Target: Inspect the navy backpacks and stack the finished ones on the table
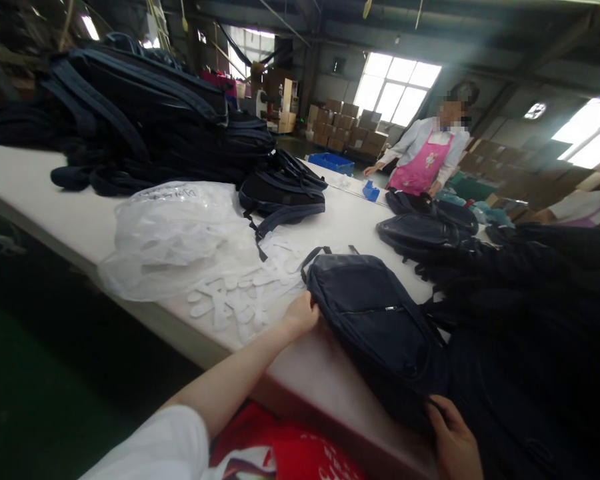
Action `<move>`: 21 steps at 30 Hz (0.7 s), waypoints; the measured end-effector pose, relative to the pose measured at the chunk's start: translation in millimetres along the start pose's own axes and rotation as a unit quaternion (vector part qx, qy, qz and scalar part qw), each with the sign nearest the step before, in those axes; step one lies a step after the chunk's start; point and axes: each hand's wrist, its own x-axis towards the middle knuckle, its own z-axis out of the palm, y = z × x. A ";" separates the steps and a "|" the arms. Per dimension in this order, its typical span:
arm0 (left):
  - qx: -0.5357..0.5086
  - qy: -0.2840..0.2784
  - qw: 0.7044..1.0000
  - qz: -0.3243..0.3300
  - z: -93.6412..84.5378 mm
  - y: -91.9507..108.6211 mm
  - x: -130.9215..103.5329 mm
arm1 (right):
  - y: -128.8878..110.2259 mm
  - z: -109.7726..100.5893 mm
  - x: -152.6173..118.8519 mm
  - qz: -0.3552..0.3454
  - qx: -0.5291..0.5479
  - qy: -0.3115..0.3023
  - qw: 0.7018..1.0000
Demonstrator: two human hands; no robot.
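Observation:
A dark navy backpack point(375, 313) lies at an angle on the white table in front of me, its zipped front pocket facing up. My left hand point(301, 315) is closed on its near left edge, close to the top end. Farther down, at the bottom end, my right hand point(453, 433) grips the edge with the thumb on top; part of that hand is cut off by the frame. Left of the backpack lie several loose white strips point(240, 300), spilling from a clear plastic bag point(175, 233).
Dark backpacks are heaped at the left point(145, 113), and another pile point(520, 300) covers the right. A single backpack point(283, 190) rests behind the strips. Across the white table point(350, 213) stands a person in a pink apron point(425, 157). A blue crate point(331, 162) and stacked cartons point(347, 127) are beyond.

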 end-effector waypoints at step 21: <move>0.205 -0.141 0.968 0.046 -6.6 -15.7 14.6 | 3.3 5.9 -7.7 -0.185 -0.122 -0.024 0.975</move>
